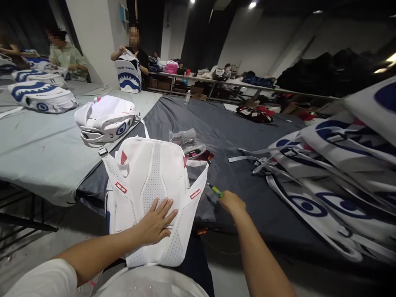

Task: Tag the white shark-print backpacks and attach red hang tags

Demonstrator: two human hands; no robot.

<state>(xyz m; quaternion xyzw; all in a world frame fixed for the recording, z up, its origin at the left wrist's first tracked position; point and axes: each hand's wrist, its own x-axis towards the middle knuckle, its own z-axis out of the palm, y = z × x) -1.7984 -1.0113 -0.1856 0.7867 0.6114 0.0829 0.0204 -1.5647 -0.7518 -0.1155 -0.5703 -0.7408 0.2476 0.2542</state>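
Note:
A white backpack [177, 165] lies back panel up at the table's front edge, its two straps spread outward with small red labels. On its lower back panel my left hand [157, 222] rests flat, fingers spread. My right hand [232, 203], off to the right of the bag, is closed around a slim green-yellow tool [216, 191] with a dark, narrow tip. What kind of tool it is I cannot make out. Just beyond the backpack is a clear plastic bag [185, 138] with small items in and around it.
Several white-and-blue backpacks [309, 181] are heaped at the right. Another backpack [107, 117] lies to the left on the pale table cover [40, 152]. Across the table a person [142, 62] handles an upright backpack [128, 74]. A plastic bottle [187, 97] stands at the far edge.

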